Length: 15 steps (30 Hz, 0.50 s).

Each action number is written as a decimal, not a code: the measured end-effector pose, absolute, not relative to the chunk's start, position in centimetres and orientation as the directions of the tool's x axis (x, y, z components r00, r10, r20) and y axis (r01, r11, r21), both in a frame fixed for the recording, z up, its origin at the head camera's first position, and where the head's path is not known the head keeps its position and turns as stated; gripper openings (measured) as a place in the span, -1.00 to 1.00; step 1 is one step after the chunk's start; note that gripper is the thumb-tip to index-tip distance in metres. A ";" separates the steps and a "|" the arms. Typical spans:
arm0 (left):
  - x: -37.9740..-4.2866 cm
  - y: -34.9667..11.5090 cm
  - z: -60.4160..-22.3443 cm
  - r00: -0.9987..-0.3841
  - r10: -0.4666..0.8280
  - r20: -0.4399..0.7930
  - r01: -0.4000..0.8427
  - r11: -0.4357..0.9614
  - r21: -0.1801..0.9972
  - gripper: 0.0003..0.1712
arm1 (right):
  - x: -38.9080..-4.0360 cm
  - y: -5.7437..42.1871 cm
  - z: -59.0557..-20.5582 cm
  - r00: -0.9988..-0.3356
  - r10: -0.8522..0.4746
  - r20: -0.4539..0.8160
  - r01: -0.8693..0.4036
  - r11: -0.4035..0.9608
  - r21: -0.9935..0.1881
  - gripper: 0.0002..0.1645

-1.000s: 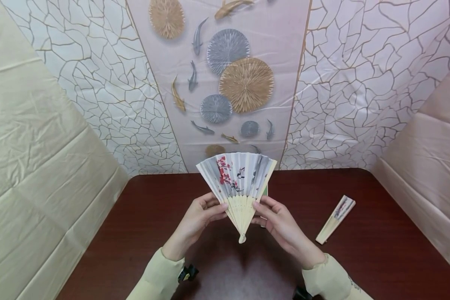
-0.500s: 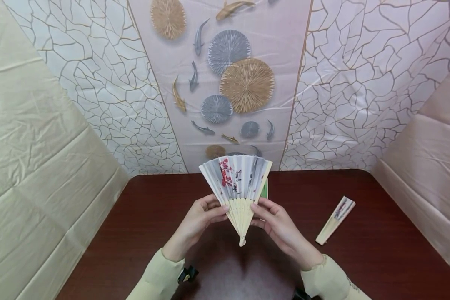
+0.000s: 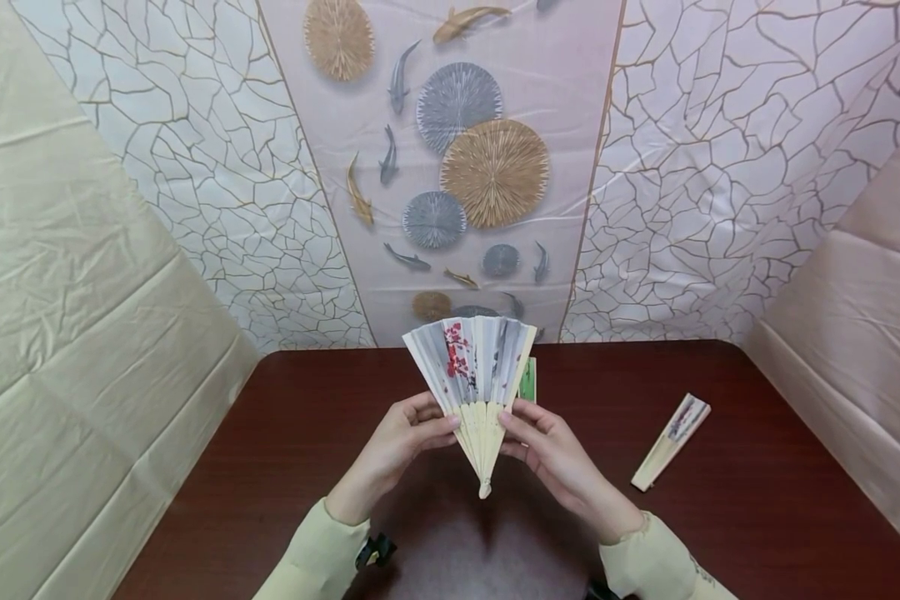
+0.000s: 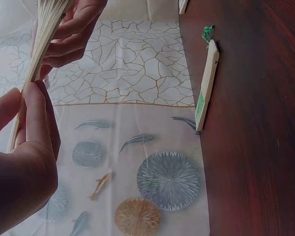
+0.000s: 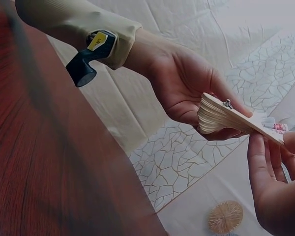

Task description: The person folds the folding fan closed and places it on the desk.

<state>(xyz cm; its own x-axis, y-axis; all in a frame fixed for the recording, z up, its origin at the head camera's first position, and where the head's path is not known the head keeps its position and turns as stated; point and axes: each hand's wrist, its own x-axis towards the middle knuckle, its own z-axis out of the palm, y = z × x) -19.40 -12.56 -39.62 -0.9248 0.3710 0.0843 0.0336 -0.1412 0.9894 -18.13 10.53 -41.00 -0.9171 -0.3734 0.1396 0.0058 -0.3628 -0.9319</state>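
Note:
A folding fan [image 3: 480,367], partly spread, is held upright over the table between both hands. Its pale leaf carries red blossoms, and bare wooden ribs narrow down to the pivot. On the left edge of the ribs, my left hand [image 3: 399,437] pinches with the thumb in front and the fingers behind. My right hand [image 3: 558,454] pinches the opposite edge the same way. The right wrist view shows the stacked ribs and metal pivot of the fan [image 5: 221,115] side-on, a hand at each side.
A folded fan [image 3: 671,440] with a similar print lies on the dark red table [image 3: 307,417] to the right. Behind the held fan is a green-printed folded fan [image 4: 206,91] with a green tassel, partly hidden in the head view. Patterned cloth [image 3: 450,275] hangs at the back.
The fan's spread has narrowed, its right edge coming inward with my right hand. The fan also sits slightly lower, and more of the green-printed fan shows behind it.

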 end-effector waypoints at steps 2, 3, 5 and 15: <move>-19.4 -12.5 -39.6 -0.925 0.372 0.080 0.030 -0.138 0.990 -0.51 | -18.1 10.5 -41.1 -0.917 -0.374 0.138 0.008 -0.363 -0.932 -0.67; -19.4 -12.5 -39.7 -0.924 0.374 0.078 0.029 -0.136 0.990 -0.51 | -18.1 10.5 -41.1 -0.917 -0.375 0.138 0.008 -0.364 -0.931 -0.68; -19.4 -12.5 -39.7 -0.924 0.374 0.074 0.026 -0.134 0.991 -0.51 | -18.1 10.5 -41.2 -0.916 -0.375 0.139 0.008 -0.364 -0.931 -0.68; -19.5 -12.2 -39.8 -0.924 0.376 0.069 0.024 -0.122 0.992 -0.52 | -18.1 10.5 -41.2 -0.935 -0.335 0.113 0.012 -0.350 -0.937 -0.75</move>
<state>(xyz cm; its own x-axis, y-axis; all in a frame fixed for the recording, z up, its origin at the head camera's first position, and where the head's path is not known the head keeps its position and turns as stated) -19.47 -12.24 -39.79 -0.9240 0.3763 0.0686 0.0242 -0.1216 0.9923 -18.06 10.47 -41.21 -0.9353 -0.3354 0.1132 0.0120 -0.3496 -0.9368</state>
